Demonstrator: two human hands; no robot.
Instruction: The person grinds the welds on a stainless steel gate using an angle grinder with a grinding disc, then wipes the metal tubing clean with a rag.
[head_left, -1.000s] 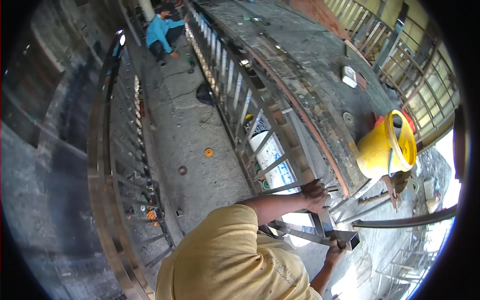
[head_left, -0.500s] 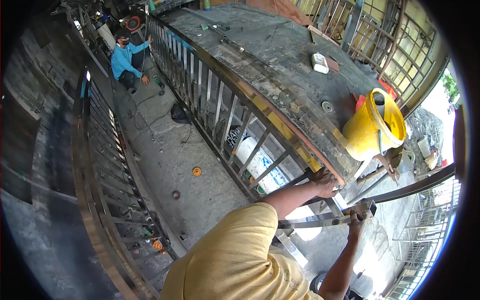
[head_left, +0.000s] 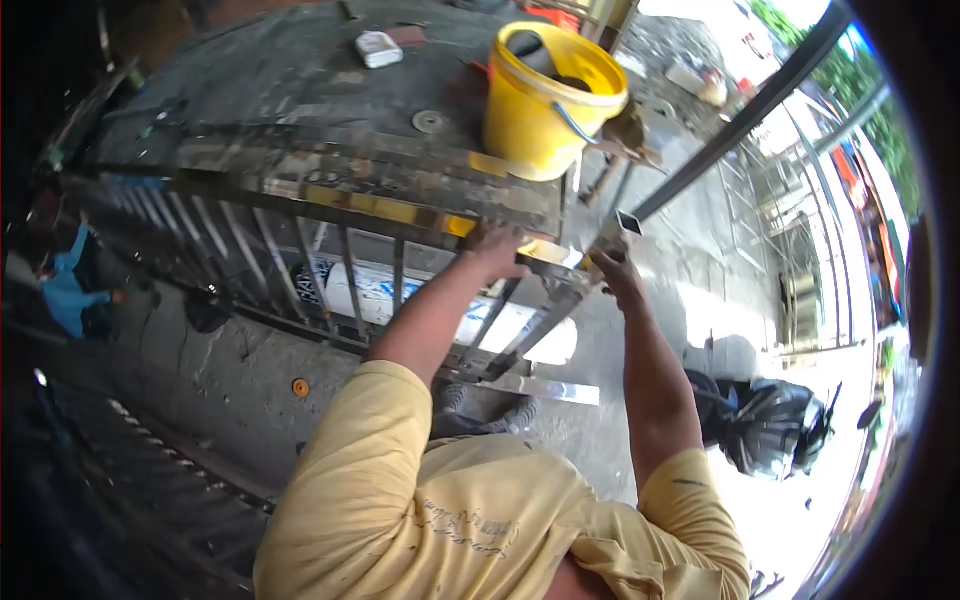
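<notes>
A metal railing (head_left: 399, 268) with vertical bars stands along the near side of the dark worktable (head_left: 290, 80). My left hand (head_left: 497, 250) lies over its top rail near the table corner, fingers closed round the metal. At the railing's end, my right hand (head_left: 618, 277) grips a square metal tube (head_left: 628, 223) just below its hollow mouth. Some fingers of both hands are hidden by the metal. Behind the bars lies a white cylinder (head_left: 342, 292) with blue markings. On the table corner, above my left hand, stands a yellow bucket (head_left: 535, 130) holding dark objects.
A person in a blue top (head_left: 68, 285) crouches at far left. Another barred frame (head_left: 150, 450) is at lower left. An orange disc (head_left: 300, 388) lies on the concrete floor (head_left: 240, 370). A black bag (head_left: 772, 428) sits at right. A white tray (head_left: 378, 49) rests on the table.
My view has swung to the right, so the table and bucket appear further left and the black bag shows. Both hands are still on the metal railing.
</notes>
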